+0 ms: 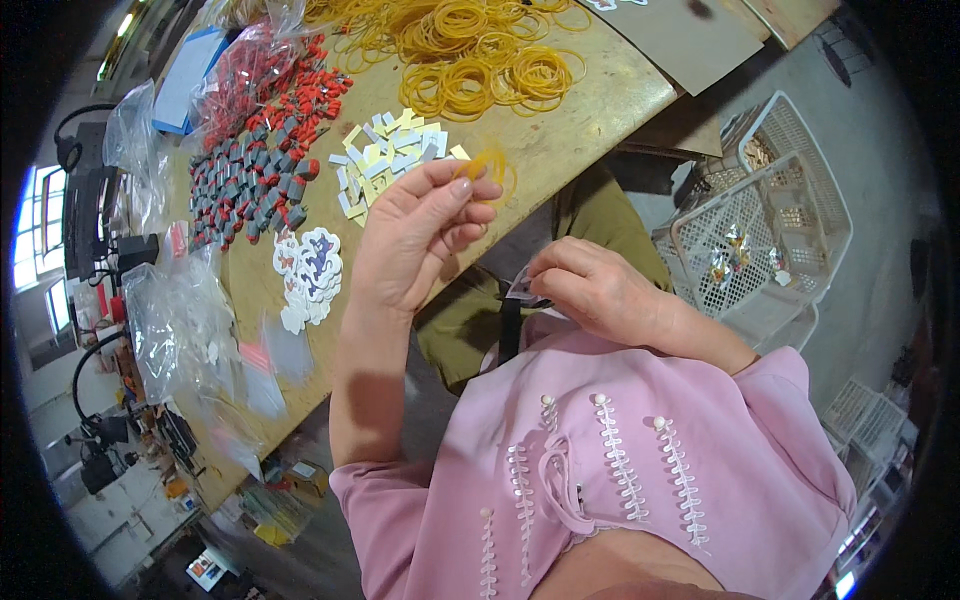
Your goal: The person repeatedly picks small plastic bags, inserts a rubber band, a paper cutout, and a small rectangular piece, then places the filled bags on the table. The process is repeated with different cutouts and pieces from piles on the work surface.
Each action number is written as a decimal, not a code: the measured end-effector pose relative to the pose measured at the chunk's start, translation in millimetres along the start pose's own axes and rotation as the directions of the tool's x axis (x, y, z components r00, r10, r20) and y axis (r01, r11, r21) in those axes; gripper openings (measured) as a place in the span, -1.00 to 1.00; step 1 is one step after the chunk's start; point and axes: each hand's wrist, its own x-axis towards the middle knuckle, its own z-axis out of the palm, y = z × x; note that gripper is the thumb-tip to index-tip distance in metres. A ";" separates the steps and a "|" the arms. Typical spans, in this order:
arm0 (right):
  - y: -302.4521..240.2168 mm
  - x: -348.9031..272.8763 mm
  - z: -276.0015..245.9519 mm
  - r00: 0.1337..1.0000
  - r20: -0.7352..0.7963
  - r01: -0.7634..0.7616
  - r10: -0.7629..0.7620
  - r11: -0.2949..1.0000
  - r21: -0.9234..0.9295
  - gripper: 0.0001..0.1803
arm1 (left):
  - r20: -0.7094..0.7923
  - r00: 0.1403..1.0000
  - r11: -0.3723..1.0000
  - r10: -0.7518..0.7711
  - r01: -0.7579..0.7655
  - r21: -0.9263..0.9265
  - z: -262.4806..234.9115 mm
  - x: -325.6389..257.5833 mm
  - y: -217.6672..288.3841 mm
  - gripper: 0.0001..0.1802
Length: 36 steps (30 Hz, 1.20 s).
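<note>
My left hand (425, 225) is raised over the table's near edge. Its thumb and fingers are pinched on a yellow rubber band (497, 165), which looks blurred. Lower and to the right, my right hand (600, 290) is held over my lap with its fingers curled closed. A small translucent plastic piece (521, 285), perhaps part of a bag, shows at those fingertips; most of it is hidden. Just beyond my left hand lies a heap of small yellow and white slips (385, 160). Further back is a large pile of yellow rubber bands (470, 60).
Red and grey small parts (250, 180) spread over the table's left side, beside printed cutout stickers or cards (308, 270). Clear plastic bags (185, 330) lie along the left edge. A white plastic crate (830, 190) holding small items stands on the floor at right.
</note>
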 end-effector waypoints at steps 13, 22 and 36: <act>-9.0 6.2 9.0 0.998 0.042 0.041 -0.040 0.999 -0.033 -0.81 | -0.054 0.998 0.975 0.039 -0.026 0.222 -3.2 -43.1 -17.8 -0.75; -13.0 6.6 9.9 0.997 0.069 0.032 -0.029 0.999 -0.036 -0.78 | -0.089 0.995 0.973 0.055 -0.034 0.228 -15.0 -56.8 -23.7 -0.76; -17.3 11.6 10.7 0.998 0.041 0.042 -0.040 0.998 -0.040 -0.81 | -0.149 0.984 0.960 0.099 -0.055 0.276 -24.9 -76.3 -30.2 -0.77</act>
